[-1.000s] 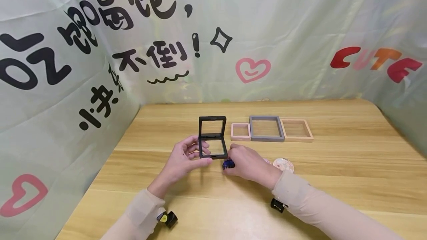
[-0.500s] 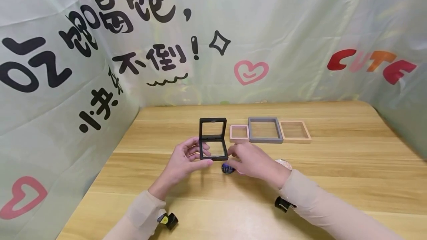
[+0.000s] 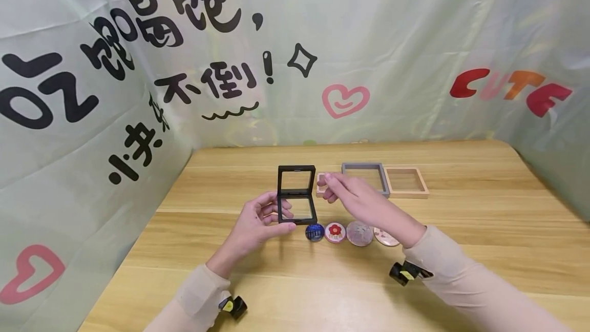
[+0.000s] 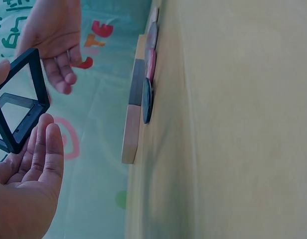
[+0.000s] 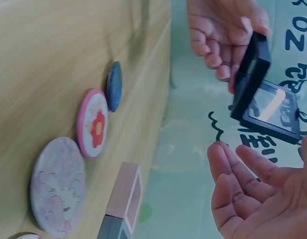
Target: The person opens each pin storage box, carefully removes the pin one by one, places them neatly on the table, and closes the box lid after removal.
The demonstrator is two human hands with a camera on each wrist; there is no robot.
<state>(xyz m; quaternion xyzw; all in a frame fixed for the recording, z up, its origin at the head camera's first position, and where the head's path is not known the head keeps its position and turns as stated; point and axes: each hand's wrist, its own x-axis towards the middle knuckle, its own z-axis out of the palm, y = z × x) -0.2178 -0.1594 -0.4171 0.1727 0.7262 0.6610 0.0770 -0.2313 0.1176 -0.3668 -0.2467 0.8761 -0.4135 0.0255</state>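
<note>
My left hand (image 3: 253, 224) holds a small black hinged display frame (image 3: 297, 223) above the table, thumb at its front edge. The two clear-windowed halves stand apart at an angle, one upright and one flat. My right hand (image 3: 364, 196) hovers just right of the frame with loosely bent fingers, holding nothing; in the right wrist view its fingers (image 5: 221, 162) are clear of the frame. Below lies a row of round badges: a blue one (image 3: 315, 232), a red-flower one (image 3: 335, 232), a pinkish-grey one (image 3: 360, 233) and a pale one (image 3: 385, 237), partly covered by my right wrist.
Behind the hands, three square frames lie in a row on the wooden table (image 3: 286, 281): a pink one (image 5: 124, 191), mostly hidden by my right hand in the head view, a grey one (image 3: 364, 166) and a peach one (image 3: 406, 183). A printed curtain (image 3: 392, 40) surrounds the table.
My right hand has let go of the blue badge, leaving it on the table, and has risen up and away to beside the black frame. The left hand has stayed almost still.
</note>
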